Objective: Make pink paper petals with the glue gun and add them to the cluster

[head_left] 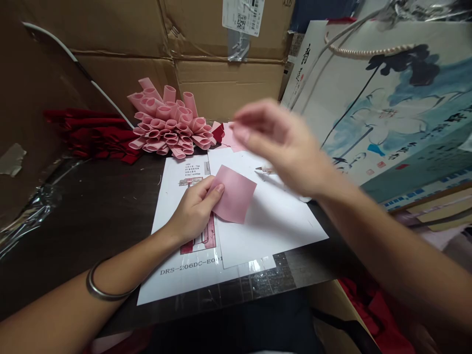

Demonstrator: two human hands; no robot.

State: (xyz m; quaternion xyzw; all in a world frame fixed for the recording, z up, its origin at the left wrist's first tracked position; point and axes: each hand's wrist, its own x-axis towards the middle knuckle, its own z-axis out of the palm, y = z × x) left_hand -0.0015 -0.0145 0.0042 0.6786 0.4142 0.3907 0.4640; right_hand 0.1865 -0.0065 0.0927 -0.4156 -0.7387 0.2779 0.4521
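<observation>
My left hand [197, 209] pinches a small pink paper square [236, 194] by its left corner, just above the white sheets [273, 221] on the dark table. A metal bangle sits on that wrist. My right hand [283, 145] hovers higher and to the right, blurred by motion, fingers loosely curled toward a stack of pink paper pieces [230, 137]; whether it holds anything is unclear. A cluster of rolled pink paper cones [169, 123] lies behind the sheets.
Cardboard boxes [206, 54] wall in the back and left. Red paper pieces [92, 135] pile up at the left. A painted paper bag [387, 108] with a pearl handle leans at the right. A pen-like tool [265, 170] lies on the white sheet.
</observation>
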